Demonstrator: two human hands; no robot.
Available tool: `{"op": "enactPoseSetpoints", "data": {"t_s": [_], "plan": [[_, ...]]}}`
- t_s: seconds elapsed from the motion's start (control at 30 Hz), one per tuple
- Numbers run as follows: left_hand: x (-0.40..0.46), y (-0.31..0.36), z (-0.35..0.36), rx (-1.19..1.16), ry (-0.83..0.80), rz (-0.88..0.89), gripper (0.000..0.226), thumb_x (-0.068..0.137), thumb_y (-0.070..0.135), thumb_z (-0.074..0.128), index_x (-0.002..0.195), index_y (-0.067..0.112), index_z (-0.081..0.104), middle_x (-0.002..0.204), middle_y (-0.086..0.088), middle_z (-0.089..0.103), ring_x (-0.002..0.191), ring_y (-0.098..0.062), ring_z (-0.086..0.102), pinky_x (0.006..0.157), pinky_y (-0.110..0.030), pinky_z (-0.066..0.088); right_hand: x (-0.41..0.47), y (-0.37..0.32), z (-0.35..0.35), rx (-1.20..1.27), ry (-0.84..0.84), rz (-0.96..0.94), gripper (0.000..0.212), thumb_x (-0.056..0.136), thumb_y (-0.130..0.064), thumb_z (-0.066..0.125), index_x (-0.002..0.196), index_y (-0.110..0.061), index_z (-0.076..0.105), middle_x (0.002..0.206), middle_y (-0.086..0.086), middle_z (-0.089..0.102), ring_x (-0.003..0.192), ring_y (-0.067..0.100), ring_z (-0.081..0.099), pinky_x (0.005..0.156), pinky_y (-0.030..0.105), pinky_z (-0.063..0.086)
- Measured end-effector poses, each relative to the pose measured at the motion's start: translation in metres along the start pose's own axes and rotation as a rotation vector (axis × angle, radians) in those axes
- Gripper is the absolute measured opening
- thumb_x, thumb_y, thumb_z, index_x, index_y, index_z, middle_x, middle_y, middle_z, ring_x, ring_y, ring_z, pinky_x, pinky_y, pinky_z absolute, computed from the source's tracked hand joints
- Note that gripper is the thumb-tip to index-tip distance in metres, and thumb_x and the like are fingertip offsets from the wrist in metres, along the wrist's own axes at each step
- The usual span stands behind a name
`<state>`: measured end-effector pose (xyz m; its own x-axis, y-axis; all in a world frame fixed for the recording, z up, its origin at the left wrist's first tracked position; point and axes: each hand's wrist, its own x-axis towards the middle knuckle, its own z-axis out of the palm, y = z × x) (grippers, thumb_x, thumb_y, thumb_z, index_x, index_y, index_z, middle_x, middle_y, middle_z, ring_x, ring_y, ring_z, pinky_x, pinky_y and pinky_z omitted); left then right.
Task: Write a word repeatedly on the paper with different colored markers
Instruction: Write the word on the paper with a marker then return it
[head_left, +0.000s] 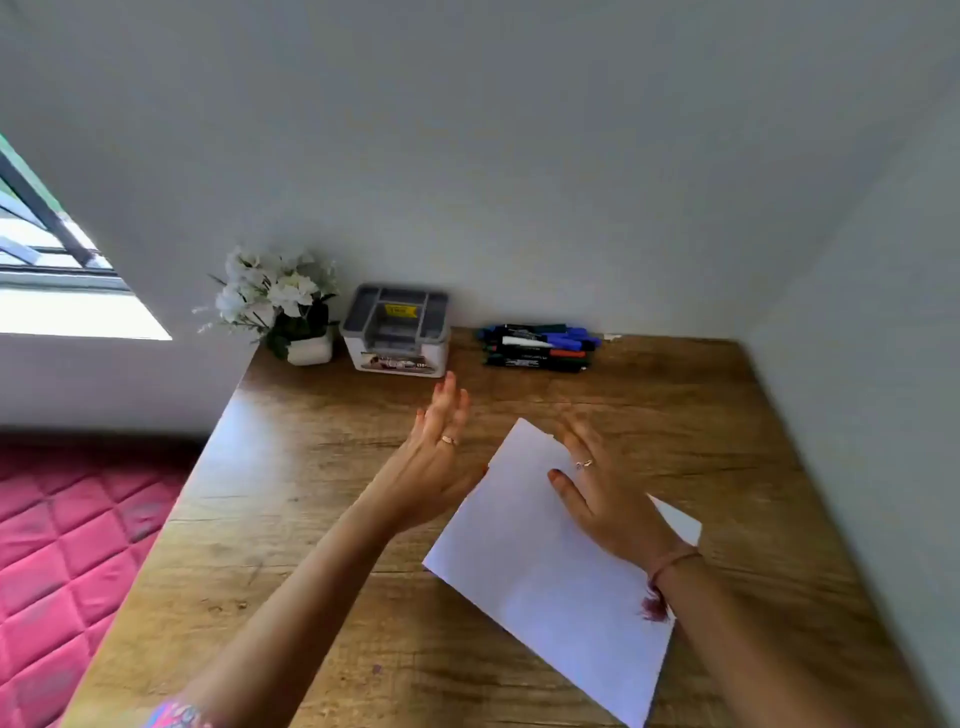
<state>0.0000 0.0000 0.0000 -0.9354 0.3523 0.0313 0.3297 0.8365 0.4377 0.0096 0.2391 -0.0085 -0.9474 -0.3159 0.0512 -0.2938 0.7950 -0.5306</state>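
We are pressing our right hand (605, 499) flat on the paper (545, 566), fingers straight; left hand (439, 457) hovering beside it, open. Markers (537, 347) are lying beyond the paper. Thin and slippery, it likely needs pinning.

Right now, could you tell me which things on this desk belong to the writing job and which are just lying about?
For the job: paper, markers, right hand resting on the paper, left hand open beside it.

Just lying about: flower pot, grey box.
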Motion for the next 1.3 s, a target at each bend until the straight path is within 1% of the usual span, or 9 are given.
{"op": "enactPoseSetpoints", "data": {"t_s": [0.1,0.2,0.37,0.5,0.7,0.9,1.1,1.23,1.3], "plan": [[0.003,-0.021,0.009,0.022,-0.246,-0.029,0.075,0.096,0.043,0.040,0.149,0.017,-0.007,0.156,0.002,-0.017,0.143,-0.011,-0.013,0.119,-0.039,-0.002,0.006,0.013,0.009,-0.061,-0.117,-0.023,0.063,0.094,-0.051,0.036,0.148,-0.025,0.017,0.158,-0.005,0.014,0.144,0.013,0.016,0.116,0.036,0.023],[0.005,-0.035,0.026,0.041,-0.233,0.014,0.073,0.090,0.060,0.032,0.150,0.023,0.014,0.159,0.004,0.004,0.142,-0.005,-0.008,0.119,-0.035,-0.005,0.010,0.024,0.013,-0.141,-0.164,-0.092,0.067,0.091,-0.059,0.032,0.148,-0.028,0.017,0.157,-0.007,0.015,0.143,0.011,0.016,0.117,0.035,0.020],[0.005,-0.045,0.040,0.192,-0.177,0.092,0.073,0.083,0.071,0.016,0.148,0.037,0.015,0.156,0.012,-0.006,0.142,-0.005,-0.017,0.116,-0.031,-0.011,0.010,0.042,0.018,-0.185,-0.222,-0.193,0.061,0.095,-0.054,0.033,0.149,-0.030,0.014,0.153,-0.019,0.003,0.140,-0.005,-0.002,0.119,0.035,0.009],[0.001,-0.047,0.046,0.226,-0.143,0.176,0.069,0.084,0.072,0.008,0.146,0.043,0.014,0.156,0.009,-0.005,0.143,-0.008,-0.015,0.115,-0.033,-0.012,0.006,0.054,0.029,-0.238,-0.191,-0.253,0.060,0.095,-0.056,0.025,0.149,-0.030,0.016,0.156,-0.015,0.011,0.142,-0.002,0.003,0.119,0.035,0.005],[-0.002,-0.053,0.049,0.246,-0.152,0.305,0.054,0.088,0.068,0.010,0.140,0.058,0.004,0.158,0.008,-0.005,0.144,-0.010,-0.016,0.116,-0.037,-0.010,0.007,0.057,0.030,-0.285,-0.185,-0.291,0.064,0.092,-0.060,0.018,0.149,-0.031,0.016,0.156,-0.016,0.011,0.142,-0.003,0.005,0.117,0.032,0.002],[-0.001,-0.045,0.048,0.276,-0.242,0.396,0.062,0.085,0.070,0.018,0.143,0.053,0.003,0.158,0.013,-0.011,0.143,-0.005,-0.017,0.116,-0.041,-0.013,0.007,0.058,0.031,-0.277,-0.192,-0.300,0.065,0.088,-0.066,0.015,0.147,-0.039,0.011,0.153,-0.024,0.004,0.139,-0.011,-0.003,0.118,0.033,0.002],[0.001,-0.038,0.048,0.237,-0.296,0.405,0.072,0.084,0.071,0.025,0.148,0.040,0.010,0.154,0.022,-0.008,0.140,0.003,-0.018,0.115,-0.040,-0.017,0.024,0.054,0.014,-0.081,-0.197,-0.220,0.052,0.089,-0.054,0.049,0.137,-0.034,0.042,0.140,-0.019,0.041,0.128,0.001,0.039,0.109,0.031,0.031],[0.002,-0.036,0.049,0.166,-0.269,0.402,0.075,0.082,0.072,0.030,0.147,0.035,0.022,0.156,0.020,0.010,0.141,0.007,-0.003,0.115,-0.040,-0.014,0.074,0.047,-0.006,-0.043,0.010,-0.176,0.033,0.092,-0.017,0.057,0.125,-0.013,0.057,0.108,0.002,0.064,0.089,0.012,0.061,0.077,0.010,0.044],[0.001,-0.036,0.049,0.150,-0.261,0.404,0.075,0.081,0.072,0.030,0.146,0.035,0.024,0.155,0.020,0.013,0.141,0.008,0.002,0.116,-0.039,-0.012,0.103,0.045,-0.011,-0.131,0.120,-0.179,0.028,0.094,-0.015,0.052,0.121,-0.013,0.060,0.102,0.006,0.065,0.079,0.018,0.061,0.068,0.016,0.043]]}}
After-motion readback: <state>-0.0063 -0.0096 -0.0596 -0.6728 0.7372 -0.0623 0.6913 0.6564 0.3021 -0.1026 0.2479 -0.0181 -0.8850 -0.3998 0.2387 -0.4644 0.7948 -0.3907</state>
